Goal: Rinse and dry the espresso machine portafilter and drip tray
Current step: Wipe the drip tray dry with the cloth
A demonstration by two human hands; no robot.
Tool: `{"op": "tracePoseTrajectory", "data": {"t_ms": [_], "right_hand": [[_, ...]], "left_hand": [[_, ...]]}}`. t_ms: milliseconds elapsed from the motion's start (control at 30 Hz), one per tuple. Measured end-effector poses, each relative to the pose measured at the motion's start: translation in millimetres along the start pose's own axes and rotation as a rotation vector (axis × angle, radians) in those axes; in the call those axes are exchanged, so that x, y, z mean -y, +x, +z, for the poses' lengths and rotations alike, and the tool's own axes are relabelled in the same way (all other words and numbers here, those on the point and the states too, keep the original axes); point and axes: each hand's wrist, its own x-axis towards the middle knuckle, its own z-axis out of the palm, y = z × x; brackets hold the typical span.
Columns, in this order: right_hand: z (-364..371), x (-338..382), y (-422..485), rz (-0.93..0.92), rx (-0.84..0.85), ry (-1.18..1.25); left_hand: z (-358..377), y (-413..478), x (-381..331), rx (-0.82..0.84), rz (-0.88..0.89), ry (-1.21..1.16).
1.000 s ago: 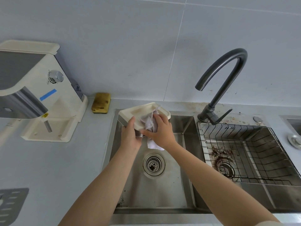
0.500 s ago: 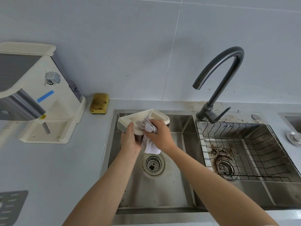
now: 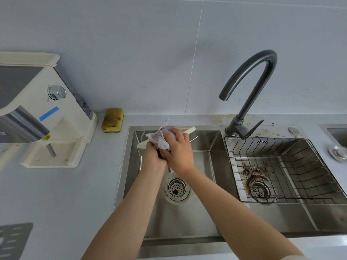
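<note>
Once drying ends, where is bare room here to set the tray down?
Bare counter lies between the espresso machine's base and the left basin, down to the near edge, bordered near-left by a grey grate. The left basin floor around the drain is bare. Crowded: the right basin holds a wire rack over coffee grounds; sponge and faucet take the back strip.

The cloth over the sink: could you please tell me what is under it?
The cream drip tray, gripped by the left hand, while the right hand holds the cloth against it. Only the tray's two ends show; its middle is covered by cloth and hands.
</note>
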Motion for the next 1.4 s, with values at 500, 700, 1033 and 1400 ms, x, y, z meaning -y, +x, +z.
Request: {"op": "tracePoseTrajectory", "data": {"t_ms": [500, 700, 1033, 1400], "right_hand": [[-14, -32, 14, 0.257, -0.104, 0.117], [-20, -32, 17, 0.3, -0.181, 0.202], [-31, -44, 21, 0.614, -0.23, 0.655], [-39, -75, 8, 0.738, 0.274, 0.988]], "left_hand": [[-11, -11, -14, -0.133, 0.104, 0.057], [-25, -13, -21, -0.04, 0.142, 0.132], [-51, -11, -36, 0.11, 0.104, 0.221], [-75, -2, -78, 0.25, -0.035, 0.551]]}}
